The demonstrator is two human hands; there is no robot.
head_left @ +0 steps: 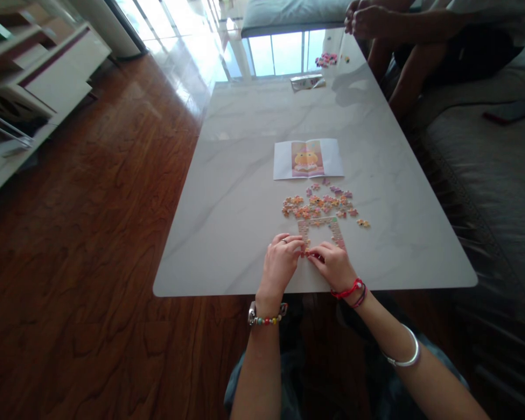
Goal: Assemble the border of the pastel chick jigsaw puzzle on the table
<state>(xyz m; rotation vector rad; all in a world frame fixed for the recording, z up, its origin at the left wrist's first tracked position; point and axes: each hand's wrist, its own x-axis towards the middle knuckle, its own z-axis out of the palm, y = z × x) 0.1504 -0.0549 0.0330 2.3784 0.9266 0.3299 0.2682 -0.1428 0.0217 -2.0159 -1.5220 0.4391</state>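
Note:
My left hand (281, 262) and my right hand (333, 265) meet near the front edge of a white marble table (245, 192). Both pinch small puzzle pieces at the bottom of a part-built puzzle frame (321, 230). The fingers of each hand are curled together. A heap of loose pastel puzzle pieces (319, 204) lies just beyond the frame. A reference picture sheet (308, 158) lies flat behind the heap.
Another person sits at the far right end with hands (363, 20) together, near a small pile of pieces (326, 59) and a crumpled wrapper (307, 82). A grey sofa (485, 163) runs along the right. A white shelf unit (35, 76) stands at left on the wooden floor.

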